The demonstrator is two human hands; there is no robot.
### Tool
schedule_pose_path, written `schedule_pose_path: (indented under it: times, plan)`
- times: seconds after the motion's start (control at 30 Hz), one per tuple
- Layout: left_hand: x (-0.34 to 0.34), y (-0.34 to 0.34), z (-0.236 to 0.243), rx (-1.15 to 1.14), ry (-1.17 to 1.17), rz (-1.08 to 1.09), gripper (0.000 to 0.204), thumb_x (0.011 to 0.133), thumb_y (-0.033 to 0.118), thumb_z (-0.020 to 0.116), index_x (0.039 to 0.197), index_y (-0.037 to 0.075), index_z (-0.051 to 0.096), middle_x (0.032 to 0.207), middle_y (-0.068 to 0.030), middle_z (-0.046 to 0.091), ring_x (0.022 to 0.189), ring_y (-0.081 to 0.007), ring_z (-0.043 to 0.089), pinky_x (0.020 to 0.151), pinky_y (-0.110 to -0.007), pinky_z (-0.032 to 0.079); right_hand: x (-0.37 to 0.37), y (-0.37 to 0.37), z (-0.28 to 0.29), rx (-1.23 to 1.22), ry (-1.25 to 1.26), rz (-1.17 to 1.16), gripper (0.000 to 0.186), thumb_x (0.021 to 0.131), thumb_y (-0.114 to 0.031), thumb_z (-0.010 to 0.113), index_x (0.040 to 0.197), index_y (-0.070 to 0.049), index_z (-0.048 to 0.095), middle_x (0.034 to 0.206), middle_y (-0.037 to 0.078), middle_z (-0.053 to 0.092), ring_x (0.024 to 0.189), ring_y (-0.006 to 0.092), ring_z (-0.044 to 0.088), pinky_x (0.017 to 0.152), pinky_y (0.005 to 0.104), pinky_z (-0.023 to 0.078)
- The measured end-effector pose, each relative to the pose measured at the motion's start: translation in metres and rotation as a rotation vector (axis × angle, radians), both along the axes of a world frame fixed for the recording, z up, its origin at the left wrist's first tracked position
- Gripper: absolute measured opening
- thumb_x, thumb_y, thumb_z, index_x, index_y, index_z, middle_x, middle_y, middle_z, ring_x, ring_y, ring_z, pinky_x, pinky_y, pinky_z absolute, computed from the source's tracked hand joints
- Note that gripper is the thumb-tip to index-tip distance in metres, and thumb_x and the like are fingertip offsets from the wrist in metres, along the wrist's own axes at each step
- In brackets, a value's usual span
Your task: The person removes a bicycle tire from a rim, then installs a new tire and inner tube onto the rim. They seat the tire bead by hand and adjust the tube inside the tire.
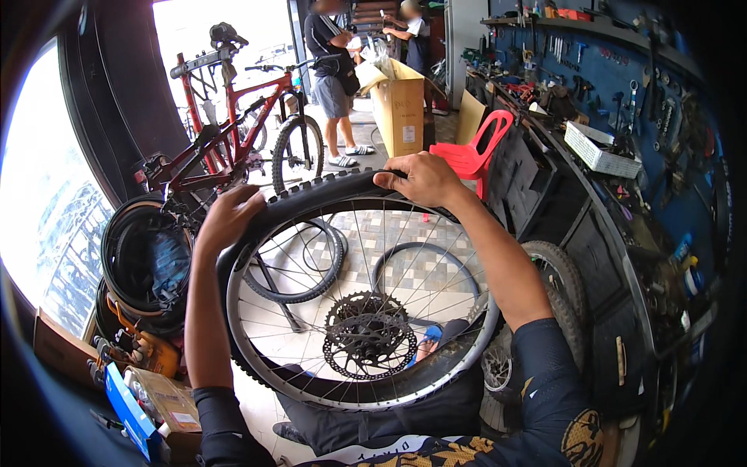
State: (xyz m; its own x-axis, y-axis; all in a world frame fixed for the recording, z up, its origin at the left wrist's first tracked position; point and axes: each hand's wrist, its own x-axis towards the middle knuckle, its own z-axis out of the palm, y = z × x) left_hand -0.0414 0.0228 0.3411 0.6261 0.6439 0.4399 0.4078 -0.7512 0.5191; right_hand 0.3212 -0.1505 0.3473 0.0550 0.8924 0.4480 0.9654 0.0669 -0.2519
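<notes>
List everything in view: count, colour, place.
Held wheel: one, silver and black, front centre
Loose tyre: one, black, beyond held wheel
Tube-like ring: one, grey, right of loose tyre
Bicycles: at least one, red, left background
People: at least two, mixed clothing, background
Tall carton: one, brown, background
Chair: one, red, background
Basket: one, white, right
Tools: many, mixed, upper right
Stored tyres: several, dark, left and right
Box: one, blue, lower left
Left fingers: one set, bare, held wheel's upper left
Right fingers: one set, bare, held wheel's top

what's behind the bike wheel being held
Through it: a knobby tire and dark loop (tube or tire, unclear) on tiled floor, plus a blue sandal. Whatever is directly behind the hub discs is covered.
</notes>
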Motion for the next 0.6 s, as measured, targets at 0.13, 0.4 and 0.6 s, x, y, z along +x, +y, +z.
schedule_pose_path:
  times: [0.13,0.4,0.6]
  plan:
    - [0.098,-0.057,0.025,0.288,0.176,0.065,0.082,0.099,0.07,0.055,0.139,-0.001,0.064,0.13,-0.0262,0.069,0.123,-0.036,0.067,0.109,-0.046,0.05,-0.001,0.002,0.002,-0.094,0.024,0.001,0.072,0.092,-0.082,0.049,0.12,-0.022,0.078,0.105,0.02,0.077,0.102,0.0398,0.073,0.089,0.0513,0.056]
    - [0.153,-0.077,0.008,0.455,0.126,0.023,0.047,0.103,0.049,0.061,0.096,0.004,0.072,0.088,-0.0148,0.072,0.08,-0.0355,0.071,0.074,-0.047,0.053,0.011,-0.002,-0.006,-0.007,0.073,0.057,0.062,0.096,-0.074,0.054,0.117,-0.02,0.078,0.105,0.017,0.077,0.103,0.0389,0.072,0.088,0.0492,0.056]
    - [0.167,-0.07,-0.009,0.572,-0.027,0.08,0.049,0.103,0.046,0.063,0.078,0.005,0.073,0.073,-0.0131,0.069,0.069,-0.0361,0.068,0.065,-0.048,0.052,0.028,0.004,-0.004,-0.065,0.203,0.219,0.057,0.1,-0.065,0.056,0.117,-0.015,0.077,0.107,0.017,0.077,0.104,0.0389,0.072,0.092,0.0478,0.055]
